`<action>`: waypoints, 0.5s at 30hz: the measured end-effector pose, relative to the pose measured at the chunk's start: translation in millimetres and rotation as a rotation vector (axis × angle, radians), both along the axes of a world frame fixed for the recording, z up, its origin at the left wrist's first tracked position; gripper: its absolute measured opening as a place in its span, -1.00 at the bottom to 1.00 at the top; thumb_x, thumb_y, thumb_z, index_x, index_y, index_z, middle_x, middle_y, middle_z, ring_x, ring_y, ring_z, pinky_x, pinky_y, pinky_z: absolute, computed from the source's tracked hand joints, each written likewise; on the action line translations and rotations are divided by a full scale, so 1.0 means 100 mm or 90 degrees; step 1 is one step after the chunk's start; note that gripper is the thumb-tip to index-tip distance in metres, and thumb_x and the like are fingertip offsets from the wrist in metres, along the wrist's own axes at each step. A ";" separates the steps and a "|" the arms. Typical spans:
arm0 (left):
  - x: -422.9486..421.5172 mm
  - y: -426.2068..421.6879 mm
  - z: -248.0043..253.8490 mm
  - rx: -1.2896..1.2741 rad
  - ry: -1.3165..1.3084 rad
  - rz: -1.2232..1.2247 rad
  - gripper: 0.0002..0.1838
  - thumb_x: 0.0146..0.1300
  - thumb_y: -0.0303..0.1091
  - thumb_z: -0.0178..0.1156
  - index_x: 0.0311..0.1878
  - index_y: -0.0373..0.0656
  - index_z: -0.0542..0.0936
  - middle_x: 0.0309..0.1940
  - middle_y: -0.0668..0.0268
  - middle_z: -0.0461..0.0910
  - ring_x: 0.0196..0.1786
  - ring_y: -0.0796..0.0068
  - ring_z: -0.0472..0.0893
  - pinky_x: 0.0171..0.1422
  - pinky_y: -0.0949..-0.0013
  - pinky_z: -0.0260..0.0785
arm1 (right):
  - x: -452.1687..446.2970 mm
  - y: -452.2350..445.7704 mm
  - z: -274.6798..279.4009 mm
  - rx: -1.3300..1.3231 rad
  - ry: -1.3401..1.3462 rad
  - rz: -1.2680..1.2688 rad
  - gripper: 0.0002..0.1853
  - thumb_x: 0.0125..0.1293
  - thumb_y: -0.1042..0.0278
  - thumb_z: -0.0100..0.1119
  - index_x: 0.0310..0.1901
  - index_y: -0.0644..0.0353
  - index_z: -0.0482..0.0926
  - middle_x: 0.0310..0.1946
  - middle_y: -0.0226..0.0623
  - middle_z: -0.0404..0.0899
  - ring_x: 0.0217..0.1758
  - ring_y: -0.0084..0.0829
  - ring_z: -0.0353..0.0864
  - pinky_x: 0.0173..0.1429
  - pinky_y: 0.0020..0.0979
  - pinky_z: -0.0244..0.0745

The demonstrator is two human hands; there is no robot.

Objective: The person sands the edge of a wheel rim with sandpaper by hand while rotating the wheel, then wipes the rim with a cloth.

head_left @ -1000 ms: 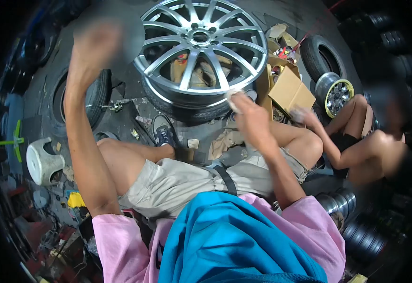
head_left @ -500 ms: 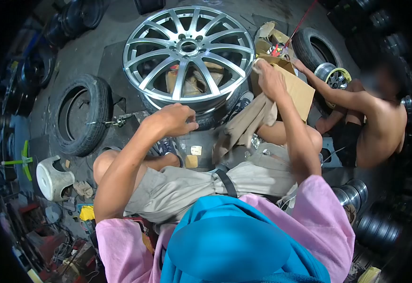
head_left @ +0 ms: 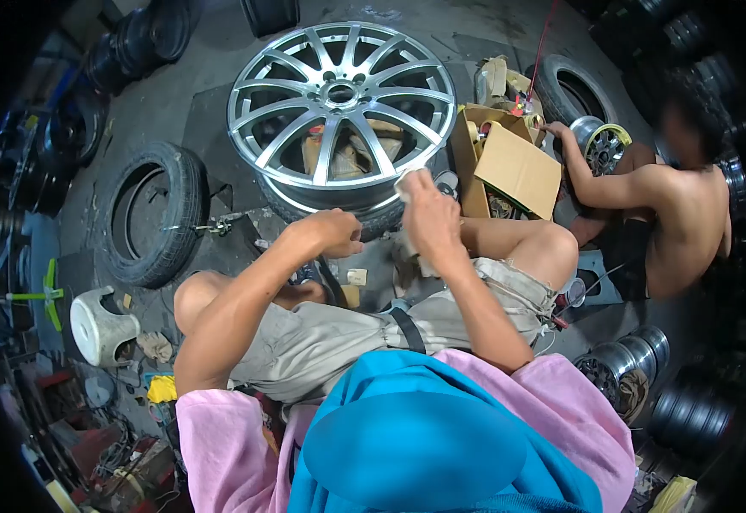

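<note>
A silver multi-spoke wheel rim lies face up on top of a tyre in front of me. My right hand is closed on a rag; a pale end sticks out by the fingertips near the rim's lower right edge. The rest of the cloth hangs below, partly hidden behind the hand. My left hand hovers just below the rim's near edge, its fingers half curled and thumb apart. Nothing shows in it.
An open cardboard box stands right of the rim. Beyond it a person sits by another wheel. At left are a loose tyre and a white stool. More rims lie at lower right.
My right hand has moved left with the rag, from beside the box to the rim's near right edge. My left hand has dropped slightly. The box now shows more fully.
</note>
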State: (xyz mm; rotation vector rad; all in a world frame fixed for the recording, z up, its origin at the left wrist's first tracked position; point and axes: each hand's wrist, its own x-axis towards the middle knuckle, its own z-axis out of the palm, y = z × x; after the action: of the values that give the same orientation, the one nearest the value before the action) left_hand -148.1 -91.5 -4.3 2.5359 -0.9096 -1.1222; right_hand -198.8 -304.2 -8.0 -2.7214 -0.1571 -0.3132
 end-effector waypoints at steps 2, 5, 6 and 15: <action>0.04 -0.02 -0.09 0.004 -0.004 -0.004 -0.54 0.37 0.01 0.33 0.14 -0.12 0.74 0.03 -0.08 0.76 0.15 -0.14 0.72 0.29 -0.02 0.56 | -0.07 0.12 0.02 0.029 0.003 -0.001 -0.80 0.36 0.57 0.06 -0.01 0.15 0.47 -0.03 -0.05 0.60 -0.24 0.21 0.73 -0.13 0.16 0.60; -0.03 -0.08 -0.13 0.021 -0.011 -0.011 -0.41 0.29 0.06 0.40 0.25 -0.15 0.69 0.10 -0.08 0.74 0.22 -0.14 0.69 0.34 0.00 0.53 | -0.10 0.12 -0.12 0.198 -0.022 0.090 -0.71 0.32 0.65 0.01 0.01 0.12 0.50 -0.05 -0.16 0.66 -0.14 0.01 0.77 -0.13 0.04 0.58; -0.06 -0.13 -0.13 0.030 -0.020 -0.014 -0.31 0.23 0.10 0.45 0.31 -0.16 0.65 0.17 -0.08 0.71 0.28 -0.14 0.66 0.40 0.02 0.51 | -0.10 0.08 -0.10 0.200 -0.025 0.092 -0.71 0.32 0.65 0.01 0.01 0.12 0.50 -0.05 -0.16 0.66 -0.14 0.01 0.77 -0.13 0.04 0.58; -0.69 -0.85 -0.20 -0.277 0.206 -0.156 -0.32 0.14 0.09 0.49 0.21 -0.20 0.69 0.21 -0.02 0.68 0.20 0.07 0.68 0.28 0.16 0.53 | -0.31 -0.95 1.38 1.014 0.118 0.182 -0.61 0.49 0.47 0.05 0.30 0.18 0.56 0.07 -0.30 0.69 -0.09 -0.58 0.72 -0.27 -0.56 0.67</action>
State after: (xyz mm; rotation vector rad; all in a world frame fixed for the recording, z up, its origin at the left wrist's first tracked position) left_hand -216.9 -176.1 -24.1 1.8727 -1.2361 -1.1974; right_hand -229.4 -398.7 130.3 -1.1147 -0.1411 -0.0228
